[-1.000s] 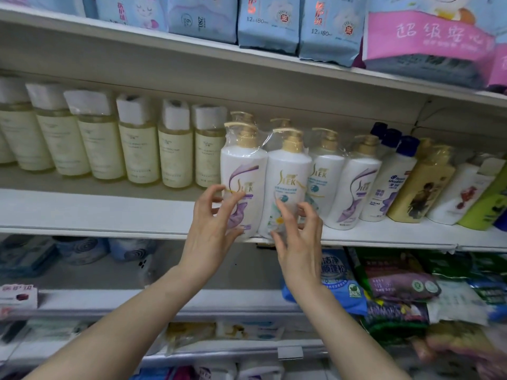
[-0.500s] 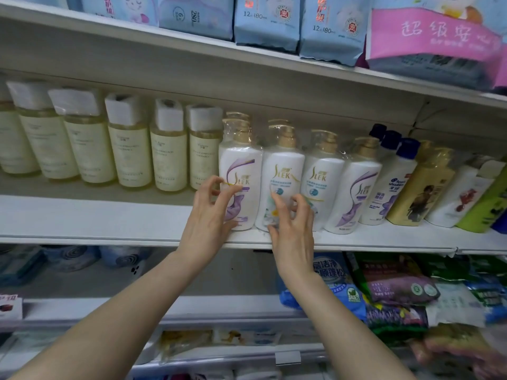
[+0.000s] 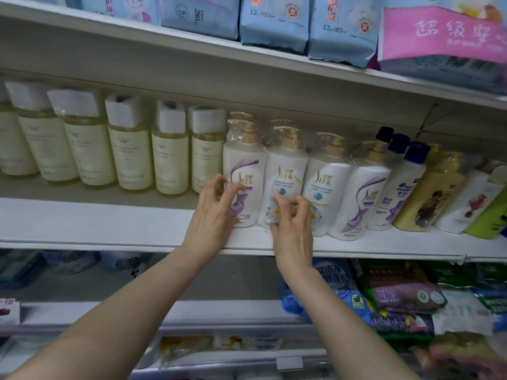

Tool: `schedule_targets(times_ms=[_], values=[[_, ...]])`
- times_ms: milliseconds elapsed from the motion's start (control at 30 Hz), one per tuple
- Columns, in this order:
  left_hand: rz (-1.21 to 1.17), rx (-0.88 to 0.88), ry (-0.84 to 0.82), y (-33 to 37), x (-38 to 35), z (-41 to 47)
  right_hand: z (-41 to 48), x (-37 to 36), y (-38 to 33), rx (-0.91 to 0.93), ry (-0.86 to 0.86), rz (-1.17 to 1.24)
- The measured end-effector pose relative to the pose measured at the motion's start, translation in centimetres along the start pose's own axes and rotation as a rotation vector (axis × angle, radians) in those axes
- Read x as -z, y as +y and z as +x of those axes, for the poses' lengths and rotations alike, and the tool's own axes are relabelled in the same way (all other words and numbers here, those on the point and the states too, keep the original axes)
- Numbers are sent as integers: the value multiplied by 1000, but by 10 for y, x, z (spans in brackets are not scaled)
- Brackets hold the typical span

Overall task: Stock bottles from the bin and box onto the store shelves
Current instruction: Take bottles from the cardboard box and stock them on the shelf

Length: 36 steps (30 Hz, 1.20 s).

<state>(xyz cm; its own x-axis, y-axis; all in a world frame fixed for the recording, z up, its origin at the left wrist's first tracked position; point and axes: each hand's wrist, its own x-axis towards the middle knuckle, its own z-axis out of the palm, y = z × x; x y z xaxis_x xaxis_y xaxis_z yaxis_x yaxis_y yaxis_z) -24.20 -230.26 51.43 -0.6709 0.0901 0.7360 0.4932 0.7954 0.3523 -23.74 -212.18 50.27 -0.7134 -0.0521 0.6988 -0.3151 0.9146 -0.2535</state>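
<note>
As we look up at the middle shelf [image 3: 109, 223], our left hand [image 3: 212, 215] sits at centre frame with its fingers bent, the tips on the front of a white pump bottle with a purple swirl [image 3: 244, 165]. Just right of it, our right hand [image 3: 292, 229] has curled fingers against the lower label of the next white pump bottle [image 3: 286, 168]. Whether either hand pinches or only touches, we cannot tell. Both bottles stand upright, side by side, near the shelf's front edge. At left stand pale yellow bottles [image 3: 131, 152]; blue packs [image 3: 274, 20] sit on the top shelf [image 3: 192, 42].
</note>
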Motion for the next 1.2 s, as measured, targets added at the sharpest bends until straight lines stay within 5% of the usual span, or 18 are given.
schedule_targets(times_ms=[900, 1200], values=[[-124, -64, -128, 37, 26, -88, -91, 27, -41, 31, 5, 48], [-116, 89, -280, 47, 5, -177, -185, 12, -21, -13, -222, 71]])
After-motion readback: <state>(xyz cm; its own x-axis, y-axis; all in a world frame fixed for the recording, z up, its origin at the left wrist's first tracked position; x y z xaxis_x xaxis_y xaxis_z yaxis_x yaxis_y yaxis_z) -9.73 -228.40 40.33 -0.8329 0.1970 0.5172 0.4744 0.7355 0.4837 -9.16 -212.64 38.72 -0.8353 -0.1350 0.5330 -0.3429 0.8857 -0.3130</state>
